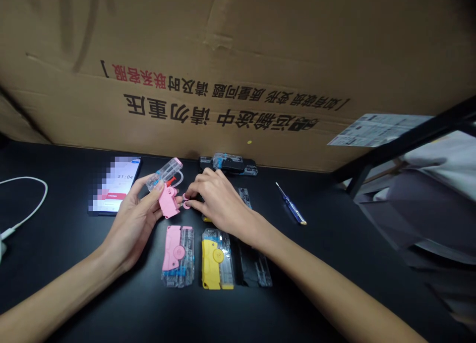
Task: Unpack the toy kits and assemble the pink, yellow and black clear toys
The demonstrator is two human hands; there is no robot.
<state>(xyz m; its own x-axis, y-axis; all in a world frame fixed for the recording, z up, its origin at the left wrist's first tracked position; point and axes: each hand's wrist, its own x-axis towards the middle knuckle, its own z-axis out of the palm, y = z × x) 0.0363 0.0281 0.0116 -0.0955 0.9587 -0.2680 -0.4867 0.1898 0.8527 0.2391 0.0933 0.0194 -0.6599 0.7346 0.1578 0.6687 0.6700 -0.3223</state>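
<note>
My left hand (136,211) is closed on a pink and clear plastic toy gun (169,201), which is tilted up, with a clear loop and a red trigger-like part showing. Close beside it, my right hand (215,197) pinches a small round pink piece (186,204) between thumb and fingers. Whether that piece touches the toy gun I cannot tell. Below the hands lie a folded pink and clear toy gun (178,256) and a yellow and clear one (217,258). A black and clear one (255,263) is partly hidden under my right forearm.
Several black and clear toy pieces (228,164) rest against the large cardboard box (238,50) at the back. A blue-handled screwdriver (292,204) lies on the right. On the left are a lit phone (118,187) and a white cable (31,211). A black metal frame (405,144) borders the right side.
</note>
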